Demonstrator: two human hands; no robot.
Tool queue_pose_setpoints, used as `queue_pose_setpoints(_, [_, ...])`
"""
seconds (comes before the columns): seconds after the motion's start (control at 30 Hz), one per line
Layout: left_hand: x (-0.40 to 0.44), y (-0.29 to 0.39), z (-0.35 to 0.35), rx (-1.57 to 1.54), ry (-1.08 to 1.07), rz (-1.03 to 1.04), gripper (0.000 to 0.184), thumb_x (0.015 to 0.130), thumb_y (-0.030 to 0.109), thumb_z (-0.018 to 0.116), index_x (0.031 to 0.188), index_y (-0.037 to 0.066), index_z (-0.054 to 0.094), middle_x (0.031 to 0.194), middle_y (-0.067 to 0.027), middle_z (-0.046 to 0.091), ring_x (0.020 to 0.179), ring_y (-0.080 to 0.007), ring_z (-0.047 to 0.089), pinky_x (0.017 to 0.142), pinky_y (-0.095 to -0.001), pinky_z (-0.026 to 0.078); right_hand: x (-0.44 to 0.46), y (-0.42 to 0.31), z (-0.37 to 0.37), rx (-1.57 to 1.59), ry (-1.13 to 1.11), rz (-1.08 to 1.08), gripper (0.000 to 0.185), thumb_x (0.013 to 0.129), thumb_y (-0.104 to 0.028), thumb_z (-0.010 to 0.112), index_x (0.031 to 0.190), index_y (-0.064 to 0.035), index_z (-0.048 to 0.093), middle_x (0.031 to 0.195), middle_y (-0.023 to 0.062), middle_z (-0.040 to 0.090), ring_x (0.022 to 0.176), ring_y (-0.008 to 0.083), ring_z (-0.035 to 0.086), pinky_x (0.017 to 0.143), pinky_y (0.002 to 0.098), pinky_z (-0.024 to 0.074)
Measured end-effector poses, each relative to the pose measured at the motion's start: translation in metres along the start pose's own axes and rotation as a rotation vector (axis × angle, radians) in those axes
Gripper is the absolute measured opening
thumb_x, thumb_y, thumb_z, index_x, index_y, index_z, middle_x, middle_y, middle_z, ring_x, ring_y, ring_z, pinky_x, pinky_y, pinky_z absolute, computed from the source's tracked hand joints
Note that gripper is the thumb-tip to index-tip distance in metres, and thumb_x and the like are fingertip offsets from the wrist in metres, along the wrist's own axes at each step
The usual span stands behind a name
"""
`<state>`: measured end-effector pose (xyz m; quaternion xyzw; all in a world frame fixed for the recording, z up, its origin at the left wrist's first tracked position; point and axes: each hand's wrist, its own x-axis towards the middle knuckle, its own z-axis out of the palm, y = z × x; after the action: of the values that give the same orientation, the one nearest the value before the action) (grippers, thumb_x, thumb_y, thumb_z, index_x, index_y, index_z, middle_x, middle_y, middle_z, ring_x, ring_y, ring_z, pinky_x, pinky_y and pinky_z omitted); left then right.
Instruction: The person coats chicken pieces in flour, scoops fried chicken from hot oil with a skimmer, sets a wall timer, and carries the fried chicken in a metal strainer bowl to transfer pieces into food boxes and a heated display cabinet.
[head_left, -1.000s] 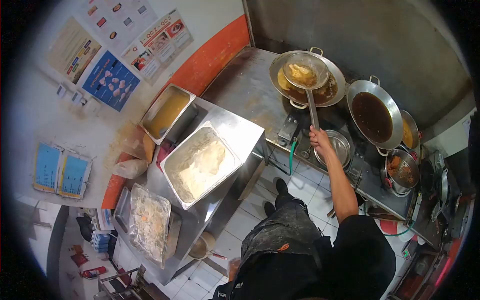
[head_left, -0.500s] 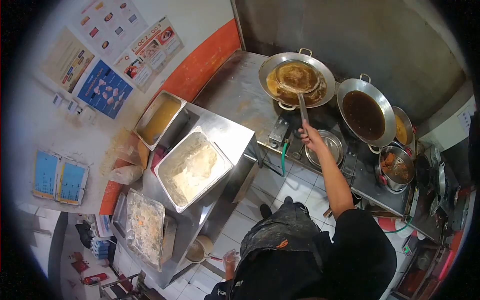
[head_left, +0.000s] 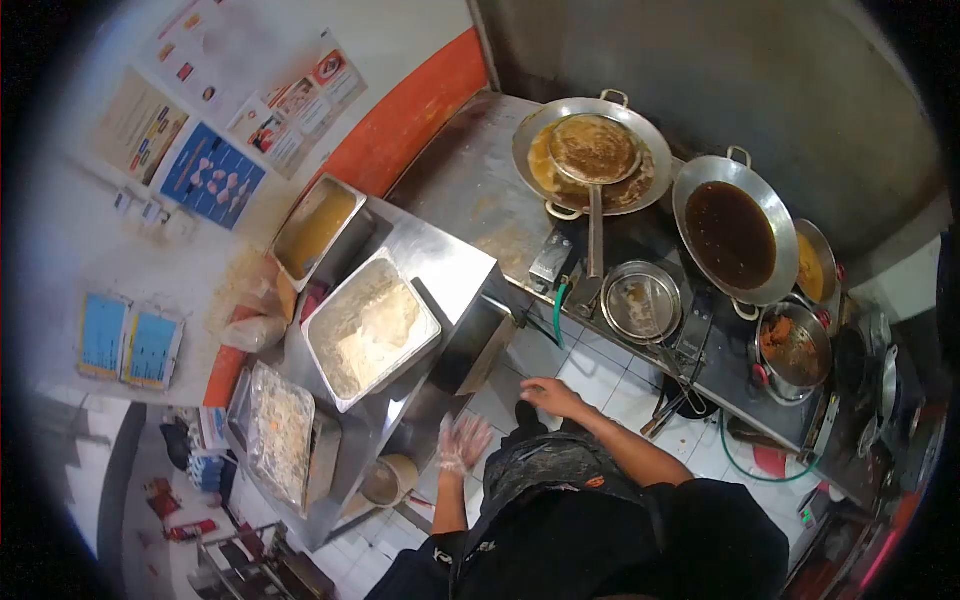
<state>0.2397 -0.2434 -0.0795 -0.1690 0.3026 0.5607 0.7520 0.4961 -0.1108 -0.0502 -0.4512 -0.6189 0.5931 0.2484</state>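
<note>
My left hand point(head_left: 465, 445), in a clear glove, is raised with its fingers spread and holds nothing. To its upper right my right hand point(head_left: 549, 396) is bare, its fingers apart and empty, above the tiled floor. A wire strainer point(head_left: 594, 150) rests in the left wok point(head_left: 652, 190) of bubbling oil, its handle pointing toward me. A steel tray of white flour point(head_left: 376, 333) stands on the steel table point(head_left: 443, 252), up and to the left of my hands.
A second wok of dark oil point(head_left: 730, 236) sits right of the first. Near it are a round strainer on a pot point(head_left: 641, 303) and a pot with orange crumbs point(head_left: 793, 350). A deep tray of yellow liquid point(head_left: 320, 230) and a plastic-covered tray point(head_left: 282, 430) stand left.
My right hand has let go of the strainer handle and come back near my body. The strainer has gone down into the oil. My left hand has risen into view.
</note>
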Motion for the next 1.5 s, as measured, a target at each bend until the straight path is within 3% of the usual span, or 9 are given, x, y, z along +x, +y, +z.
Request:
queue_pose_setpoints(0.23, [-0.047, -0.041, 0.135, 0.103, -0.245, -0.184, 0.076, 0.081, 0.054, 0.052, 0.137, 0.01, 0.026, 0.143, -0.0144, 0.024, 0.127, -0.0419, 0.029, 0.099, -0.0575, 0.032, 0.035, -0.03, -0.008, -0.028, -0.514, 0.138, 0.044, 0.079, -0.034, 0.067, 0.108, -0.0025, 0.059, 0.083, 0.0131, 0.065, 0.075, 0.0143, 0.06, 0.066, 0.0307, 0.0478])
queue_pose_setpoints(0.27, [-0.053, -0.044, 0.139, 0.038, -0.322, -0.164, 0.071, 0.085, 0.054, 0.047, 0.136, 0.009, 0.029, 0.142, -0.0156, 0.026, 0.126, -0.0423, 0.029, 0.097, -0.0596, 0.033, 0.031, -0.043, -0.011, -0.048, -0.389, -0.076, 0.029, 0.084, -0.025, 0.063, 0.103, -0.0036, 0.061, 0.076, 0.0038, 0.062, 0.056, 0.0086, 0.053, 0.051, 0.0225, 0.0443])
queue_pose_setpoints(0.5, [-0.071, -0.061, 0.142, -0.031, -0.378, 0.038, 0.071, 0.084, 0.051, 0.049, 0.138, 0.011, 0.026, 0.144, -0.0117, 0.023, 0.126, -0.041, 0.031, 0.1, -0.0551, 0.031, 0.044, -0.075, -0.008, 0.121, -0.634, 0.051, 0.025, 0.084, -0.026, 0.063, 0.091, -0.0018, 0.064, 0.069, -0.0012, 0.057, 0.056, 0.0053, 0.049, 0.052, 0.02, 0.0418])
queue_pose_setpoints(0.77, [-0.121, -0.073, 0.149, 0.31, 0.083, 0.426, 0.068, 0.085, 0.039, 0.054, 0.139, 0.011, 0.025, 0.144, -0.0103, 0.025, 0.128, -0.0296, 0.032, 0.105, -0.0404, 0.03, 0.085, -0.114, 0.019, 0.224, -0.568, 0.042, 0.017, 0.085, -0.019, 0.061, 0.088, -0.0018, 0.063, 0.069, -0.0019, 0.056, 0.056, 0.0037, 0.048, 0.05, 0.0183, 0.0405])
queue_pose_setpoints(0.9, [-0.139, -0.088, 0.16, 0.139, -0.134, 0.501, 0.057, 0.092, 0.025, 0.047, 0.14, 0.009, 0.021, 0.143, -0.0123, 0.025, 0.131, -0.0299, 0.029, 0.106, -0.0398, 0.029, 0.12, -0.169, 0.046, 0.204, -0.596, -0.065, 0.021, 0.086, -0.022, 0.059, 0.089, -0.0019, 0.065, 0.067, -0.0014, 0.057, 0.056, 0.0045, 0.05, 0.049, 0.0198, 0.041])
queue_pose_setpoints(0.97, [-0.143, -0.087, 0.166, 0.515, -0.015, 0.729, 0.056, 0.093, 0.019, 0.044, 0.141, 0.01, 0.017, 0.144, -0.0143, 0.024, 0.131, -0.0316, 0.028, 0.106, -0.0413, 0.028, 0.147, -0.191, 0.06, 0.174, -0.504, -0.107, 0.02, 0.086, -0.02, 0.058, 0.09, -0.0015, 0.064, 0.067, -0.0001, 0.058, 0.055, 0.0058, 0.051, 0.049, 0.02, 0.041])
queue_pose_setpoints(1.13, [-0.149, -0.048, 0.175, 0.619, 0.147, 1.126, 0.05, 0.096, 0.02, 0.037, 0.141, 0.009, 0.017, 0.136, -0.0185, 0.037, 0.107, -0.0296, 0.056, 0.09, -0.0368, 0.045, 0.235, -0.228, 0.096, 0.279, -0.171, -0.325, 0.025, 0.085, -0.022, 0.058, 0.089, 0.0022, 0.062, 0.069, 0.0056, 0.059, 0.055, 0.0097, 0.056, 0.051, 0.0217, 0.0445])
queue_pose_setpoints(1.33, [-0.134, 0.065, 0.156, 0.617, 0.264, 1.17, 0.047, 0.094, 0.01, 0.04, 0.139, 0.005, 0.024, 0.134, -0.0144, 0.043, 0.1, -0.0237, 0.06, 0.084, -0.031, 0.048, 0.308, -0.185, 0.135, -0.168, -0.175, -0.325, 0.031, 0.087, -0.026, 0.057, 0.087, 0.0042, 0.06, 0.071, 0.0085, 0.061, 0.06, 0.0148, 0.064, 0.054, 0.0265, 0.0475])
queue_pose_setpoints(1.5, [-0.132, 0.146, 0.15, 0.676, 0.165, 1.132, 0.046, 0.092, 0.004, 0.043, 0.136, 0.002, 0.031, 0.133, -0.014, 0.043, 0.099, -0.0224, 0.059, 0.083, -0.0297, 0.047, 0.324, -0.177, 0.159, 0.103, -0.053, -0.231, 0.02, 0.086, -0.016, 0.056, 0.091, 0.0037, 0.059, 0.078, 0.0121, 0.063, 0.073, 0.0154, 0.065, 0.056, 0.0262, 0.0501])
